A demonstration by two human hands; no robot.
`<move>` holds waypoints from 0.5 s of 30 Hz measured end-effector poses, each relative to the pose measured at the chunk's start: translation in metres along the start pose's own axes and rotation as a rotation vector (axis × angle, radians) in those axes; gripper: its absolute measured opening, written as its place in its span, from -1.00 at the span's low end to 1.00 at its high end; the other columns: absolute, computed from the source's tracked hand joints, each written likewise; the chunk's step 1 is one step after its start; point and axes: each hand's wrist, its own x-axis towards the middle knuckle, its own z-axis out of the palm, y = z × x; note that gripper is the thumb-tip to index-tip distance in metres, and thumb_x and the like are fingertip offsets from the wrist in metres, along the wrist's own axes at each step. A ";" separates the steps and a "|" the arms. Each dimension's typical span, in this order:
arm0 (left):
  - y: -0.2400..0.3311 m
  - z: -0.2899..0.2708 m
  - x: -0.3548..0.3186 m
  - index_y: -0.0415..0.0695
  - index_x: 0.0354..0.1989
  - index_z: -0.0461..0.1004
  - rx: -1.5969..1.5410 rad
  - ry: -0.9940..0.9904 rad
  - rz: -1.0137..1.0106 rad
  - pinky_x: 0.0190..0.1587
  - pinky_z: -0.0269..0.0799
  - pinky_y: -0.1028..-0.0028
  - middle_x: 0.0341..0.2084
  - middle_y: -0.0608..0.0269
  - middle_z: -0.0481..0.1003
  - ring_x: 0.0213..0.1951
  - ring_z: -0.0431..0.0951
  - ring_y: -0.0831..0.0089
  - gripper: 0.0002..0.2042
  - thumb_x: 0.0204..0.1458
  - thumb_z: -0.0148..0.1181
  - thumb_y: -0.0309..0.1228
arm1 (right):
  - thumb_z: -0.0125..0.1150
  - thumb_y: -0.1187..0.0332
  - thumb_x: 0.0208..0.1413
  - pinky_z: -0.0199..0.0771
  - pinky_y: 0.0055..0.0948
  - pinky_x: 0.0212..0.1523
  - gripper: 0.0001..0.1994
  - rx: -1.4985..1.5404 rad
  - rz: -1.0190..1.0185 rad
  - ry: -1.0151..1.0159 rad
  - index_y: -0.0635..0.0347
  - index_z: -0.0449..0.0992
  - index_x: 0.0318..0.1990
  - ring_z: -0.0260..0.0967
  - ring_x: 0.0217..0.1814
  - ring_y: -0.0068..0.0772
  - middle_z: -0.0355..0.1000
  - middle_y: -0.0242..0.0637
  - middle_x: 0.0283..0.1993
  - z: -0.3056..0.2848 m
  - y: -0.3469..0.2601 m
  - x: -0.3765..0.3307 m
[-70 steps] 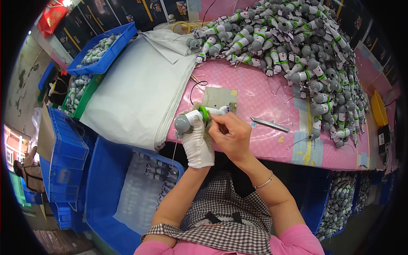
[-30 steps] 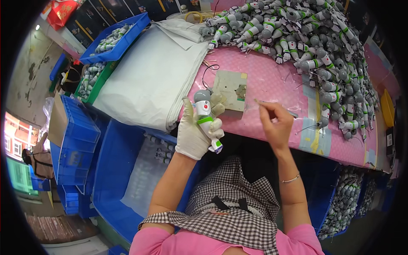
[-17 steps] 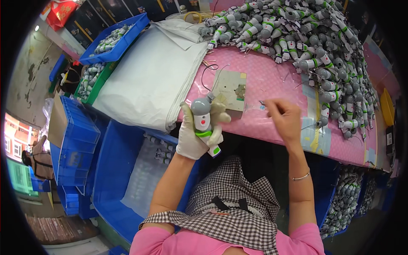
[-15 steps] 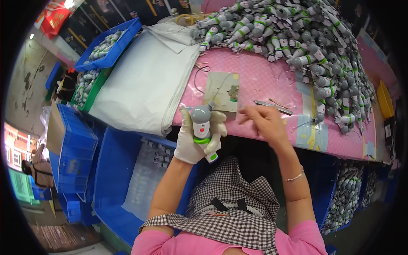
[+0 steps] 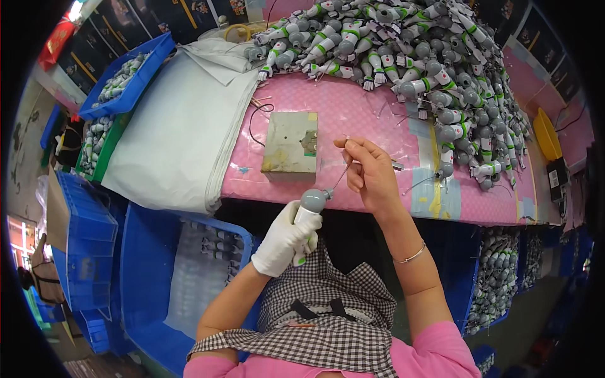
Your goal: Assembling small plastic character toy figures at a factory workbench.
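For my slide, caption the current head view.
Gloved left hand holds a toy arm, bare right hand nearby, similar arms heaped beyond.

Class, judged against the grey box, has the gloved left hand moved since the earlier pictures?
Yes: relative to the grey box, the left hand has moved rightward and lower in view.

White glove [image 5: 273, 249] on left hand [image 5: 280, 241], slim silver bangle [image 5: 413, 254] on right forearm [image 5: 421, 277], pink short-sleeved top [image 5: 438, 353], black-and-white checked apron [image 5: 296, 346], black tabs [image 5: 338, 307]
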 end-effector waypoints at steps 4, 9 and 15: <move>0.011 0.005 0.004 -0.29 -0.14 0.31 0.345 0.143 0.183 -0.55 0.35 0.59 -0.55 0.25 0.40 -0.59 0.44 0.56 -0.67 0.05 0.16 -0.30 | 0.04 0.36 0.13 -0.08 -0.70 -0.72 -0.82 -0.657 -0.162 -0.034 0.26 0.53 -0.32 -0.02 -0.72 -0.79 0.26 -0.56 -0.59 -0.009 0.007 0.023; 0.028 -0.009 0.017 -0.23 -0.17 0.34 -0.116 0.118 0.290 -0.40 0.44 0.54 -0.42 0.24 0.44 -0.44 0.50 0.51 -0.75 0.15 0.05 -0.29 | 0.00 0.33 0.07 -0.05 -0.67 -0.67 -0.78 -0.930 -0.136 -0.213 0.21 0.53 -0.48 0.02 -0.67 -0.78 0.22 -0.58 -0.66 -0.010 0.007 0.056; 0.042 -0.020 0.025 -0.21 -0.13 0.35 -0.394 0.013 0.207 -0.20 0.48 0.42 -0.34 0.24 0.44 -0.34 0.51 0.43 -0.63 0.11 0.07 -0.12 | -0.05 0.26 0.07 0.00 -0.67 -0.66 -0.74 -0.740 0.256 -0.318 0.10 0.36 -0.63 0.07 -0.65 -0.73 0.22 -0.54 -0.65 -0.012 -0.002 0.069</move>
